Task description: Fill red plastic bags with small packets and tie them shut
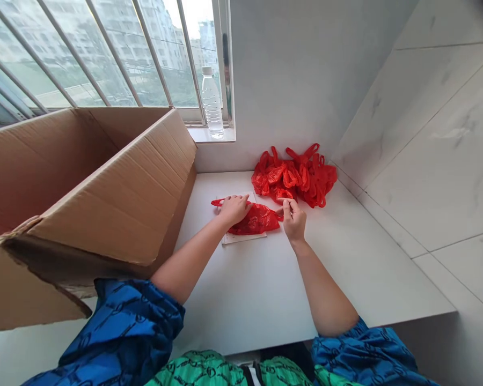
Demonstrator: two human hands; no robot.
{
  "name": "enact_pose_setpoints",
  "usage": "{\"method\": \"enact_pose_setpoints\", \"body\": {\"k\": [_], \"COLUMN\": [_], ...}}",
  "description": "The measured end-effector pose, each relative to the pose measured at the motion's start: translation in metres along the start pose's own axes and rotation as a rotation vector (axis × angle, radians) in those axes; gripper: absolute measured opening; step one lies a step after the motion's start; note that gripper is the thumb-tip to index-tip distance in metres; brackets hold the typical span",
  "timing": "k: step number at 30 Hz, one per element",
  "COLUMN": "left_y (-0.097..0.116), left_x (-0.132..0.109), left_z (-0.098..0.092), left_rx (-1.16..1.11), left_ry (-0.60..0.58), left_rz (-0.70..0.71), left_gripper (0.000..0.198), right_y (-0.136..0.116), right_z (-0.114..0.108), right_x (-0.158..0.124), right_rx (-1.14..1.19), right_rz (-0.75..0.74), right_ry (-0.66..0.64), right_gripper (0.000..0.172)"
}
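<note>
A red plastic bag (257,220) lies bunched lengthwise on a flat white paper-like item (245,238) with print on its edge. My left hand (234,209) is over the bag's left part, its fingers bent down onto the plastic, and a red strip sticks out left of it. At the bag's right end my right hand (294,219) is closed in a pinch on the plastic; the fingertips are partly hidden. Just behind my right hand sits a heap of red plastic bags (293,174) with looped handles.
A large open cardboard box (116,187) fills the left side of the white tabletop (249,295). A clear water bottle (212,104) stands on the sill by the barred window. A grey wall is behind, and marble-look tiles (434,134) line the right.
</note>
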State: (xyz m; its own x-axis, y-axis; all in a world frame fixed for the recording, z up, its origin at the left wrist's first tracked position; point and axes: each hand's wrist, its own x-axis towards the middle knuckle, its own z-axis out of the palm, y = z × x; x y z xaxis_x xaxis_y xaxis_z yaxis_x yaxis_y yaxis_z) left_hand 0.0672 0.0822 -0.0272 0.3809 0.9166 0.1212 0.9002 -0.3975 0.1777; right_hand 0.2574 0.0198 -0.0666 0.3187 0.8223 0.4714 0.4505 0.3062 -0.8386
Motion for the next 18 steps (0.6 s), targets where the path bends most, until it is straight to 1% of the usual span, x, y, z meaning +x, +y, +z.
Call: {"method": "enact_pose_setpoints", "body": {"k": [3,5,7,10,13,15,17,18], "left_y": [0.007,0.014,0.023,0.042,0.063,0.072,0.071,0.067], "left_x": [-0.007,-0.018,-0.032,-0.06,-0.099,-0.134,-0.174,-0.196], "left_z": [-0.011,-0.026,-0.045,-0.082,-0.124,-0.151,-0.172,-0.18], "left_rx": [0.048,0.062,0.061,0.051,0.109,0.157,0.127,0.076], "left_ry": [-0.091,-0.134,-0.156,-0.145,-0.082,-0.023,0.032,0.053], "left_rz": [-0.003,0.013,0.031,0.024,-0.005,-0.043,-0.055,-0.037], "left_gripper": [0.024,0.024,0.025,0.023,0.024,0.026,0.032,0.035], "right_y": [0.007,0.01,0.012,0.013,0.012,0.013,0.014,0.014], "right_z": [-0.002,-0.001,0.0,0.001,0.001,0.001,0.001,0.002], "right_x": [0.003,0.004,0.005,0.005,0.004,0.003,0.002,0.002], "right_rx": [0.024,0.057,0.099,0.127,0.107,0.088,0.074,0.07], "right_rz": [0.009,0.018,0.029,0.038,0.025,0.02,0.032,0.041], "right_ry": [0.043,0.057,0.059,0.056,0.058,0.059,0.057,0.053], "right_gripper": [0.044,0.045,0.046,0.046,0.045,0.044,0.044,0.044]}}
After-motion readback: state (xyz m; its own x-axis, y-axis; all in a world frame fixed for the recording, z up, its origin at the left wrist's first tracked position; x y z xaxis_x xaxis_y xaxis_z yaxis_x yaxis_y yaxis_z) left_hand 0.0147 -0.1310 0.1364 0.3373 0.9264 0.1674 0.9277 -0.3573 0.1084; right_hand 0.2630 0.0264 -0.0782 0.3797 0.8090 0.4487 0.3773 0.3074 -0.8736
